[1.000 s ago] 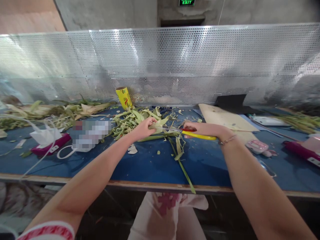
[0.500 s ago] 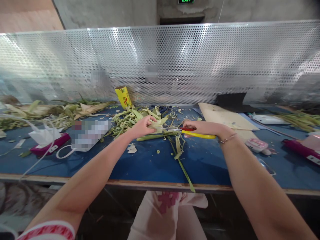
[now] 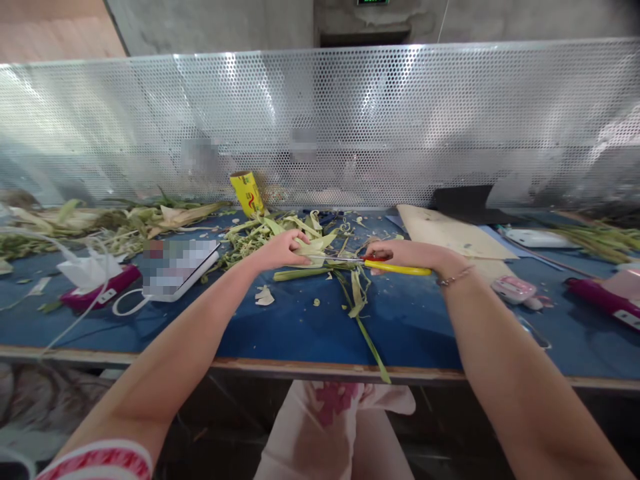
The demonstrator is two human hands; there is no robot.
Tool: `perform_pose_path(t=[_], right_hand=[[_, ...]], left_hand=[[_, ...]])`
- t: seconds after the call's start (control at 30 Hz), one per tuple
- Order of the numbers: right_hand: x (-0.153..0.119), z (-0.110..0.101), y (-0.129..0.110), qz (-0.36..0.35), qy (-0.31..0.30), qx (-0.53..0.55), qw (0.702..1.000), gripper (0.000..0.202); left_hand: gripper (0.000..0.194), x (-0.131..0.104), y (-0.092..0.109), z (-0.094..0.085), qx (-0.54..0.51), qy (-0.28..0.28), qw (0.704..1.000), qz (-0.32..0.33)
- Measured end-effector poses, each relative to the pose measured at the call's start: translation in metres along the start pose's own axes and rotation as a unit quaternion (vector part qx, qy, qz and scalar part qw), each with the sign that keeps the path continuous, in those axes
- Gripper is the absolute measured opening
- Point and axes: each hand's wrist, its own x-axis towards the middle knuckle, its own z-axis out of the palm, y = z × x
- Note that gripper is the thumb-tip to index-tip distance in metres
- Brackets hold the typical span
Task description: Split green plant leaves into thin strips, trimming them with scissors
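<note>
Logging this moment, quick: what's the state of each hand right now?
Left hand: closed, holding a pale green, flat leafy husk.
Right hand: closed, holding red-and-yellow-handled metal scissors.

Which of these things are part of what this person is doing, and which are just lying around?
Seemingly in use:
scissors, in the right fingers
pale leaf, in the left fingers
leafy pile, beside the left hand

Apparently just lying around:
yellow container
beige sheet
pink item

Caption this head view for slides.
Left hand holds a pale green leaf; right hand grips metal scissors with red and yellow handles.
</note>
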Motion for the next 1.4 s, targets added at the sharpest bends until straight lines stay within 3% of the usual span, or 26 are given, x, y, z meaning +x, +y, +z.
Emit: perform_pose_path(t=[0.27,0.63,1.13,1.4], right_hand=[[-0.002,-0.003,0.007,0.020,0.006,0.019,1.000,0.040],[-0.011,-0.008,0.002,0.069,-0.007,-0.021,0.997,0.042],[-0.006,-0.004,0.000,0.038,-0.022,-0.046,0.998,0.044],[-0.009,-0.005,0.004,0.056,-0.018,-0.046,0.997,0.043]], left_hand=[[0.046,-0.002,-0.001,-0.009,0.007,-0.032,0.999,0.006],[0.045,0.003,-0.013,-0.014,0.010,0.022,1.000,-0.004],[0.041,0.001,-0.010,-0.014,-0.011,0.021,1.000,0.015],[0.040,0.002,-0.012,-0.014,-0.053,0.025,0.998,0.011]])
